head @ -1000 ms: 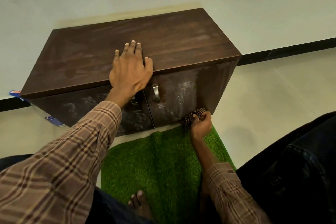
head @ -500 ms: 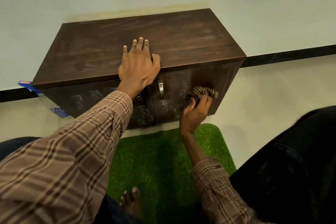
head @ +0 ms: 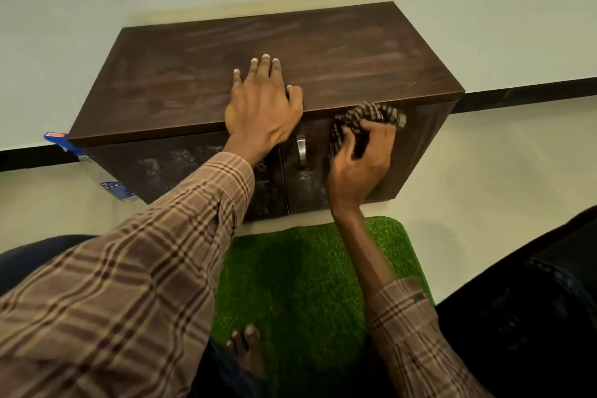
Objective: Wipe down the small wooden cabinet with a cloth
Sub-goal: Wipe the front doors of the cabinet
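Observation:
The small dark wooden cabinet (head: 339, 52) stands against a white wall, with two front doors and metal handles (head: 301, 149). My left hand (head: 263, 107) rests flat on the front edge of its top, fingers spread. My right hand (head: 360, 165) grips a bunched brown checked cloth (head: 368, 116) and presses it against the upper part of the right door, just under the top edge. Whitish smears show on both doors lower down.
A green artificial-grass mat (head: 310, 271) lies on the pale floor in front of the cabinet, with a bare foot (head: 245, 346) on its near edge. Blue packets (head: 118, 191) sit at the cabinet's left. A black skirting strip (head: 523, 97) runs along the wall.
My right hand has carried the cloth up the right door, from its bottom edge by the mat to just under the cabinet top. My left hand has stayed on the top.

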